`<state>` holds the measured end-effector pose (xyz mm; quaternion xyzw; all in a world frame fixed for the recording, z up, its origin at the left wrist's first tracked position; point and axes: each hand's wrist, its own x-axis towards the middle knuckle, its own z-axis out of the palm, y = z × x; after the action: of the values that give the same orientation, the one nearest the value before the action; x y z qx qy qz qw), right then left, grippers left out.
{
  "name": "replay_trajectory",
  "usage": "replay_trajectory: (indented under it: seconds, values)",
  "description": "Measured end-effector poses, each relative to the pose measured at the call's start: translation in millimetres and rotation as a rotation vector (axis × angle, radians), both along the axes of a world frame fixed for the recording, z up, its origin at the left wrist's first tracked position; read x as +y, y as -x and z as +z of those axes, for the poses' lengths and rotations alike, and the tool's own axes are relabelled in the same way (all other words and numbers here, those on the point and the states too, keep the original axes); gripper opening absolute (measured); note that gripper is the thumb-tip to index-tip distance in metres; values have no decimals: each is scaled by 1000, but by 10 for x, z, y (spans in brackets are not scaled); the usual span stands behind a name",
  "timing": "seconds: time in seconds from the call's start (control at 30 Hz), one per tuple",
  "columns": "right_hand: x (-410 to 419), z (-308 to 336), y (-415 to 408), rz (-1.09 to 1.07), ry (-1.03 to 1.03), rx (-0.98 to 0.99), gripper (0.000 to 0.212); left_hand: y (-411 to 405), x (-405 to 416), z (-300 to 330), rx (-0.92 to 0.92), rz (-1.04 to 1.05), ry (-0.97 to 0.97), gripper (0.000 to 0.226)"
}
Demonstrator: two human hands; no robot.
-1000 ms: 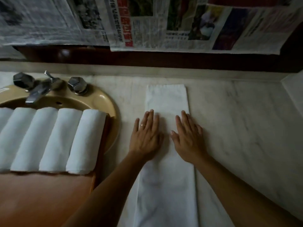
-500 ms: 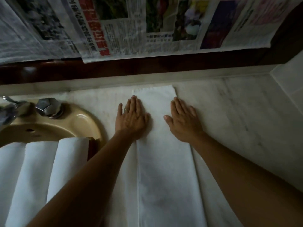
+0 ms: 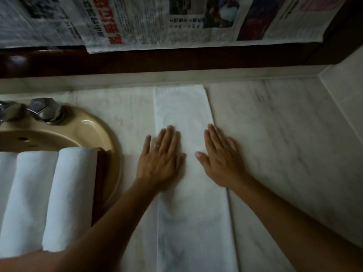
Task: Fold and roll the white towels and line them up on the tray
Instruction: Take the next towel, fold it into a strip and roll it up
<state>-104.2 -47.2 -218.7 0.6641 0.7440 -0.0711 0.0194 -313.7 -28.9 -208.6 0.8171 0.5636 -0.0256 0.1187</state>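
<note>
Head view looks down on a pale marble counter (image 3: 275, 134) where a white towel (image 3: 188, 222), folded into a long narrow strip, lies flat and runs from the back ledge toward the person. Both hands press on it with straight fingers, palms down, gripping nothing. The left hand (image 3: 161, 160) sits over the strip's left edge, so its outer fingers appear to spill onto the marble (a ring shows on one finger). The right hand (image 3: 220, 160) rests on the strip's right edge, its thumb pointing inward across the cloth. A bare band of towel lies between the two hands, which are close but not touching.

To the left, three rolled towels (image 3: 64, 199) lie side by side, touching one another, on a dark wooden tray (image 3: 99, 185) whose right rim shows just beside the nearest roll. The tray sits over a tan oval sink (image 3: 94, 126); how it is supported I cannot tell in this dim light. A faceted metal tap handle (image 3: 44, 109) stands on the sink's back rim. Sheets of newspaper (image 3: 157, 20) hang above a dark wooden band along the wall behind the counter.
</note>
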Motion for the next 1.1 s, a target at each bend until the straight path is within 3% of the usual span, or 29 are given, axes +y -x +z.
replay_trajectory:
  seconds: [0.23,0.33,0.47,0.7,0.83,0.93,1.1]
  values:
    - [380,76,-77,-30,1,-82,70,30,291,55,89,64,21,69]
    - [-53,152,93,-75,-76,-22,70,-95,-229,145,45,81,46,67]
    - [-638,26,116,-84,-25,-10,75,-18,-811,54,29,56,90,67]
    - [32,54,-15,-69,22,-55,82,-100,-179,-68,15,86,33,68]
    - [-591,98,86,-47,-64,1,72,-62,-731,63,-11,61,2,69]
    - [-1002,-7,63,3,-32,1,77,-36,-1201,-18,20,-5,32,71]
    - [-259,8,-5,-9,-18,-53,79,-124,-537,-63,52,56,-3,71]
